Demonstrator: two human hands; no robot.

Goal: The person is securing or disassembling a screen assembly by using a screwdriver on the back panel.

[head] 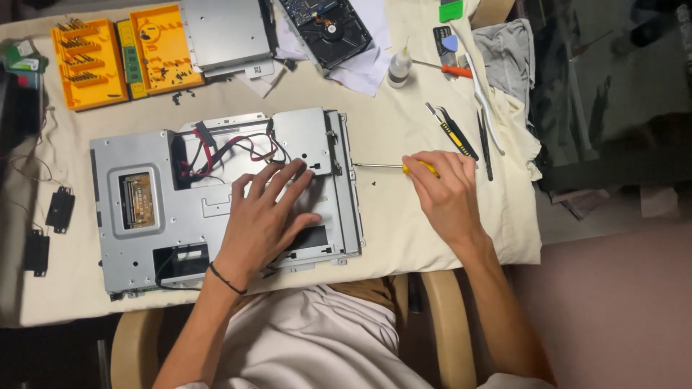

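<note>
A grey metal computer chassis (137,238) lies flat on the cloth-covered table, with red and black cables (231,151) showing in an opening at its top. My left hand (263,216) rests flat on the chassis, fingers spread, just below the cables. My right hand (447,191) grips a yellow-handled screwdriver (389,166) whose shaft points left, its tip at the chassis's right edge. A small dark screw (376,183) lies on the cloth just below the shaft.
Orange bit cases (90,65) and a metal drive box (225,32) sit at the back left, an open hard drive (326,29) and a small white bottle (398,68) behind. Tweezers and pry tools (461,137) lie to the right. Two black speakers (59,209) lie left.
</note>
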